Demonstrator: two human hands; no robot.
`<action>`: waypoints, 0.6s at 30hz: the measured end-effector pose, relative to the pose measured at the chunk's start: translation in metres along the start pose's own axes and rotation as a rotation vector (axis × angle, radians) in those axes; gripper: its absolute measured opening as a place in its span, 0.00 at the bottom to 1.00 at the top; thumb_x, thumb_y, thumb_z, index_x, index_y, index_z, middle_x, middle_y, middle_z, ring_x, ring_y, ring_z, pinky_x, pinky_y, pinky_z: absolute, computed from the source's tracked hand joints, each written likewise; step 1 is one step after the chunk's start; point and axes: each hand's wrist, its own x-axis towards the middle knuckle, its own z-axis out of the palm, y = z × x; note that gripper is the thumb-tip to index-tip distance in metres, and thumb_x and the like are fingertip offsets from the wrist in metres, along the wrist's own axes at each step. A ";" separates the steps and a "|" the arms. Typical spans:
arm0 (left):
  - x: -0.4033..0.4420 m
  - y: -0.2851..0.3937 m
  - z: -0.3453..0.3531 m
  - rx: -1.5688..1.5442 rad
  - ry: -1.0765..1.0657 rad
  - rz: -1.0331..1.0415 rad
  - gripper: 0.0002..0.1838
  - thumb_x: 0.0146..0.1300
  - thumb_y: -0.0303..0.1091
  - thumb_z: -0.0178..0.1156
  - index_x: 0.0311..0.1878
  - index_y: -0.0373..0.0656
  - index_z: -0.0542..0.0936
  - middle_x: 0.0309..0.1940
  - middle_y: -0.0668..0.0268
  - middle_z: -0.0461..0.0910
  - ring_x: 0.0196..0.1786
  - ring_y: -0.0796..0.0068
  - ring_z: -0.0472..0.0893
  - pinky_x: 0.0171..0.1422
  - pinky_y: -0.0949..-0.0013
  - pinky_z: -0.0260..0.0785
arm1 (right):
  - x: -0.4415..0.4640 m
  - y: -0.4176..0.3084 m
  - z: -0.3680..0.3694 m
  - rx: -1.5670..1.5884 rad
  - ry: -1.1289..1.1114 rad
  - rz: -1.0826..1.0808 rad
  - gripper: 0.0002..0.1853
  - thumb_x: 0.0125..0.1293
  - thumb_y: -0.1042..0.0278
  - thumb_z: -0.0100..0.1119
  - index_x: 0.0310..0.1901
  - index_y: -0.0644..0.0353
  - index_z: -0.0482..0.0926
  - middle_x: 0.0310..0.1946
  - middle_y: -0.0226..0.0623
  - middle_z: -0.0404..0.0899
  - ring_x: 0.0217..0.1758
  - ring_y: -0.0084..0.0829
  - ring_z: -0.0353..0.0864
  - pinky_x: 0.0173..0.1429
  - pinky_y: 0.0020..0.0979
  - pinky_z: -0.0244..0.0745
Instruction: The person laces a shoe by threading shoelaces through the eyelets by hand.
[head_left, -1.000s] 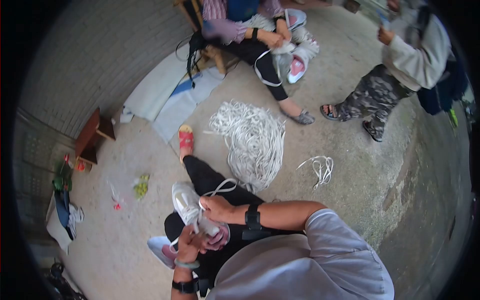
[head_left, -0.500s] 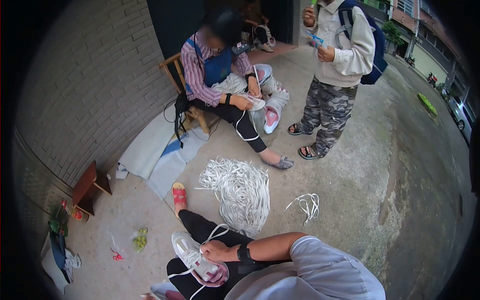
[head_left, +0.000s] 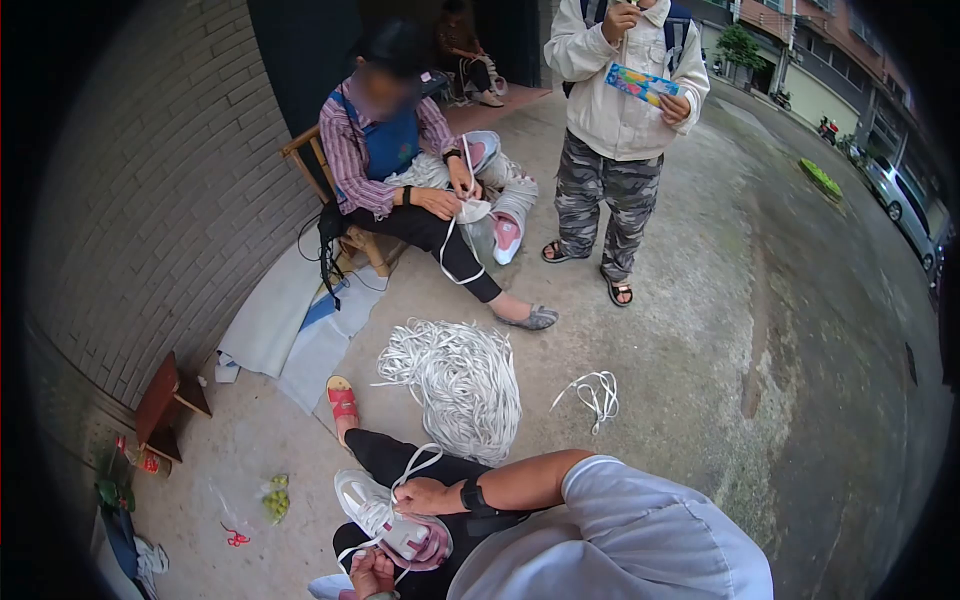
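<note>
A white sneaker [head_left: 408,538] with pink lining rests on my black-trousered lap. My right hand [head_left: 424,496] lies across its lacing, fingers closed on a white shoelace [head_left: 420,462] that loops up above the hand. Below the shoe's collar, my left hand [head_left: 372,572] has its fingers pinched around another stretch of white lace. Part of a second light-coloured shoe [head_left: 330,588] shows at the bottom edge, beside my left hand.
A heap of white laces [head_left: 465,390] lies on the concrete past my knee, with a few loose laces [head_left: 595,398] farther right. A seated co-worker [head_left: 385,150] laces a shoe. Another person [head_left: 620,130] stands holding a colourful packet. Green fruit [head_left: 276,498] lies left, near a wooden stool [head_left: 170,405].
My left hand has come up from the bottom edge to the lace beside the shoe. My right hand stays at the lacing. The standing person's packet now faces me, and the view has shifted.
</note>
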 end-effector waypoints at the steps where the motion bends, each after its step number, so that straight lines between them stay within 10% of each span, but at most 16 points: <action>1: 0.004 -0.001 -0.005 0.009 -0.005 -0.004 0.04 0.55 0.23 0.55 0.29 0.45 0.72 0.23 0.70 0.77 0.22 0.82 0.75 0.23 0.80 0.69 | 0.000 -0.001 0.000 0.002 0.010 0.004 0.16 0.53 0.57 0.59 0.20 0.60 0.70 0.15 0.41 0.71 0.19 0.39 0.72 0.25 0.38 0.62; 14: 0.001 -0.016 -0.002 0.323 -0.043 0.225 0.07 0.59 0.28 0.53 0.26 0.39 0.73 0.16 0.64 0.75 0.13 0.76 0.73 0.14 0.74 0.69 | 0.007 -0.010 -0.112 0.036 0.054 -0.064 0.10 0.60 0.66 0.50 0.26 0.61 0.72 0.14 0.31 0.68 0.19 0.22 0.67 0.25 0.30 0.67; 18: 0.004 -0.015 -0.002 0.289 -0.037 0.183 0.06 0.60 0.28 0.53 0.28 0.38 0.72 0.16 0.63 0.75 0.12 0.74 0.73 0.15 0.71 0.71 | 0.076 -0.045 -0.224 -0.213 0.406 -0.090 0.05 0.52 0.67 0.51 0.26 0.57 0.75 0.21 0.42 0.76 0.27 0.40 0.76 0.33 0.37 0.69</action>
